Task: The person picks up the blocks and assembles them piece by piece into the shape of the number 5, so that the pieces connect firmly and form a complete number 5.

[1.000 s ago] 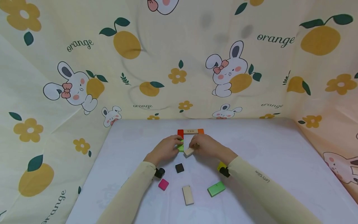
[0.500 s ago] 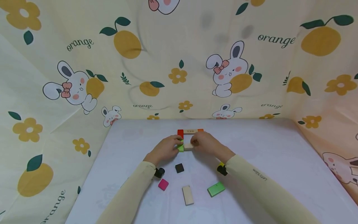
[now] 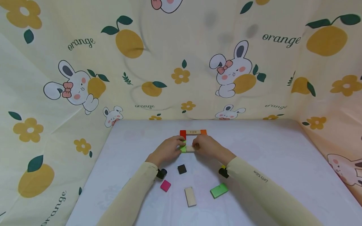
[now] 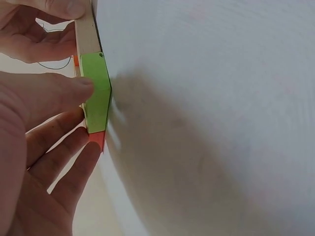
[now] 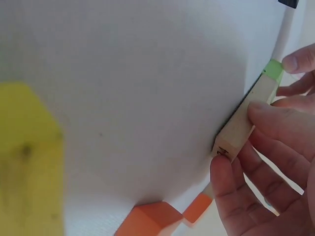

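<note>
My left hand [image 3: 167, 150] holds a light green block [image 4: 97, 88], its thumb on one face and fingers behind. A red block [image 3: 183, 134] continues from the far end of that block. With thumb and fingers my right hand [image 3: 210, 147] pinches a plain wooden block [image 5: 241, 120]; a dark mark shows on its end. This wooden block lies on the table with its left end against the green block. Along the back runs a printed wooden block [image 3: 193, 132], between the red block and an orange block [image 3: 203, 132]. The right hand partly hides the inside of this outline.
Nearer on the white table [image 3: 254, 147] lie a black block [image 3: 182, 169], a pink block [image 3: 165, 185], another wooden block [image 3: 190, 196] and a bright green block [image 3: 219, 190]. A yellow block [image 5: 29, 157] sits beneath the right wrist. Patterned cloth hangs behind the table.
The wooden block in my right hand has turned from a slant to lie straight, its end now meeting the green block. My left hand has stayed in place.
</note>
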Motion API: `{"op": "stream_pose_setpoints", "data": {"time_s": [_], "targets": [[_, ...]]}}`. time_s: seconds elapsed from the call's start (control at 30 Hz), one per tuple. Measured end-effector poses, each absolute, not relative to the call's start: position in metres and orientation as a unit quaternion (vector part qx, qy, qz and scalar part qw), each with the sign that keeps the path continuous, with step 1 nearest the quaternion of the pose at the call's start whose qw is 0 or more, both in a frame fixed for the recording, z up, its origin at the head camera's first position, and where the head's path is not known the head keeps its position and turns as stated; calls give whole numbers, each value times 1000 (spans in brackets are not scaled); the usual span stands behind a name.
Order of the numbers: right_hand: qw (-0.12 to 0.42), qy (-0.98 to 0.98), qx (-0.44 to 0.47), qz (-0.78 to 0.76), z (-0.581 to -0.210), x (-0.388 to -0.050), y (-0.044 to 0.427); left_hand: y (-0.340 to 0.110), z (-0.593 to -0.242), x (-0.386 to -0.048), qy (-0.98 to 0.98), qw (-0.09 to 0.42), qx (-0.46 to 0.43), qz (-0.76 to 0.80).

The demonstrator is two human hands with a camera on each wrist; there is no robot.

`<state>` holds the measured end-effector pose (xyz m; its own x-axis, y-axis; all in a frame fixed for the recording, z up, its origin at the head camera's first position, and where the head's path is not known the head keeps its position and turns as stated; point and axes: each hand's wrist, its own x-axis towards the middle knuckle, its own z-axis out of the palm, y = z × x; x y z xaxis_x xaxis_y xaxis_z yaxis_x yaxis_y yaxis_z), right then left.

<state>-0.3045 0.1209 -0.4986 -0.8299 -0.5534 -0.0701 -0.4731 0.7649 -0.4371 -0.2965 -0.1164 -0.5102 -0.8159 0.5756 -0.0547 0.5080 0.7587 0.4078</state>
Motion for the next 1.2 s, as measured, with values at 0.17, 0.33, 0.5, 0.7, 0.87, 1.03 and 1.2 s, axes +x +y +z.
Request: {"op": "stream_pose_setpoints", "data": {"time_s": [0.17,0.33,0.5,0.7,0.87,1.03,1.2], "targets": [[94,935,-281,-194,-499,-304,120,-116,-508,-297,935,87,291,183],[95,935,-281,-193,-499,-304,119,-115,-507,-297,936,81,298,170],[98,934,-276,-202,-500,-303,117,-115,-507,-296,937,78,303,156],[102,935,-273,-203,-501,-303,115,-114,-506,-297,936,68,308,153],[96,936,-275,-197,-501,-302,115,-113,-505,-298,935,56,315,152],[93,938,-269,-197,-500,-300,115,-112,-504,-299,935,52,317,153],[91,939,-250,-219,-495,-298,119,-109,-504,-300,934,53,318,155]]}}
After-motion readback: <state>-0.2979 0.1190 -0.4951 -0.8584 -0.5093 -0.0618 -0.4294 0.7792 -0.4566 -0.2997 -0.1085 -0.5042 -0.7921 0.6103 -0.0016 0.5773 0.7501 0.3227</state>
